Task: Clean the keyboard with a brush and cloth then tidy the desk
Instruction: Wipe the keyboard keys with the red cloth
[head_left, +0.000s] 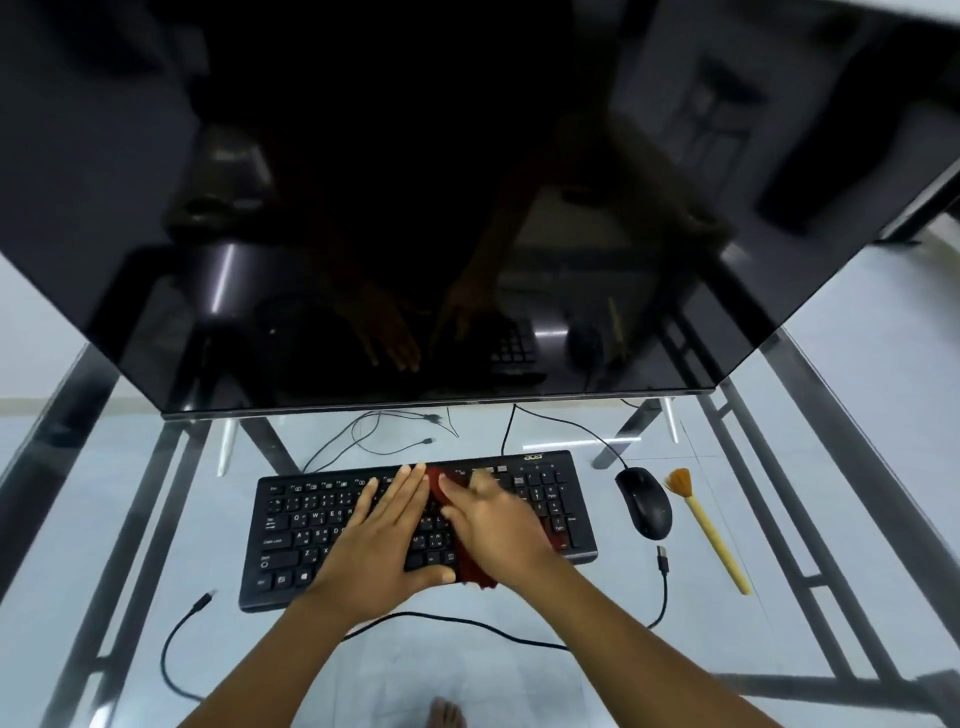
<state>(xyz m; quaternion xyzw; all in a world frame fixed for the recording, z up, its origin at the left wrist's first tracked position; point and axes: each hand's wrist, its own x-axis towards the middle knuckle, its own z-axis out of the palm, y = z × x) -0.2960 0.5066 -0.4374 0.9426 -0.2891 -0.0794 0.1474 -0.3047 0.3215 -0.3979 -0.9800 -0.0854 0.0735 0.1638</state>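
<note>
1. Black keyboard, wired, lying at the middle of the desk. We read "acer" on its far right corner, "Caps Lock" on a key at its left side, and Q, W, E on the letter row. Other legends are too small to read.
2. Red cloth, spread across the keys right of centre. It reaches from the far row to the near edge of the keyboard, where a corner hangs over.
3. Left hand, flat on the keys just left of the cloth, fingers straight and together, thumb along the near edge of the keyboard.
4. Right hand, pressing down on the cloth. Its fingers look extended rather than curled, but they are blurred and we cannot tell more.
5. Brush, pale wooden handle with tan bristles fanned at the far end, lying on the desk right of the mouse, apart from both hands.
6. Mouse, black, between keyboard and brush.
7. Desk, glass top on a dark metal frame.
8. Monitor, dark screen, far side, reflecting both hands.
9. Loose cable, black, on the near side of the desk.
</note>
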